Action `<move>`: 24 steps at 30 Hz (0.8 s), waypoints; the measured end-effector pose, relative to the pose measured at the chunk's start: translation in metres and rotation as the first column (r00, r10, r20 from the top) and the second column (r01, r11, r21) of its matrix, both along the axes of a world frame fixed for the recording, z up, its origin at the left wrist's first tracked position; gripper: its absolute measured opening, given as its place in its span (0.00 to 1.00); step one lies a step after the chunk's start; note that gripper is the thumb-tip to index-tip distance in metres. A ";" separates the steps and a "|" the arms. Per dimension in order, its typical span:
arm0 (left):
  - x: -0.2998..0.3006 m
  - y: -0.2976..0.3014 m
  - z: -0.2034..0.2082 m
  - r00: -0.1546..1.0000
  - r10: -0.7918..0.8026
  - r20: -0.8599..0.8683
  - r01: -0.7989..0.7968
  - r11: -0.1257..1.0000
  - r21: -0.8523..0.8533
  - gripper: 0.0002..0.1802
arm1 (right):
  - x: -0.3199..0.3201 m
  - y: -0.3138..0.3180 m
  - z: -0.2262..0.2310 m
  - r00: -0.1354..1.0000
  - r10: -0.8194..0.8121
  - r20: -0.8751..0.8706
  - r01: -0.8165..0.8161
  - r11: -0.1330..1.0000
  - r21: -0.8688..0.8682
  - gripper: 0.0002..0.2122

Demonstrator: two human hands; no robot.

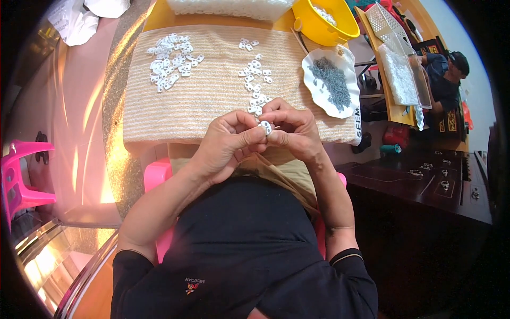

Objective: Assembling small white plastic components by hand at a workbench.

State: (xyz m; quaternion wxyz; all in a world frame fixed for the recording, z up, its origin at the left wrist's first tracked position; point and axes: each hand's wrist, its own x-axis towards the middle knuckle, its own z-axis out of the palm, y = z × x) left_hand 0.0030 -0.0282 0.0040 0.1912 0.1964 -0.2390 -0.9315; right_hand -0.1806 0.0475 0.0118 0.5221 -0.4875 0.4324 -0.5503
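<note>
Fingertips of both hands are pinched together on one small white plastic piece (265,126), right at the near edge of the work surface. Left hand (228,142) has thumb and forefinger closed on it from one side, right hand (293,130) clamps it from the other, so the piece is squeezed between the two.

Just past the knuckles there's a loose trail of the same white pieces (254,80) running up the striped beige cloth (212,95), and a bigger heap of them (171,59) sits further off to the left on the same cloth.

Containers: a white shallow dish (319,93) at the right edge of the cloth holds a mound of small grey metal bits (333,81). Behind it a yellow bowl (319,29) has some white pieces inside, can't tell exactly what kind. A white slotted basket (387,24) sits further right; contents hard to make out. Another person (446,69) is over at the far right.
</note>
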 end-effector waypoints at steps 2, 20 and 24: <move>0.001 0.001 0.000 1.000 -0.009 -0.021 0.009 1.000 -0.009 0.07 | 0.003 0.000 0.004 1.000 -0.007 -0.011 0.007 1.000 -0.015 0.14; -0.003 0.000 0.005 0.999 -0.032 0.039 0.034 0.999 -0.031 0.05 | 0.001 0.001 0.015 0.999 0.020 0.026 -0.021 0.998 0.056 0.07; -0.003 0.000 0.007 0.999 -0.023 0.030 0.022 0.999 0.023 0.05 | -0.003 0.000 0.025 0.997 -0.039 0.063 0.028 0.987 0.161 0.06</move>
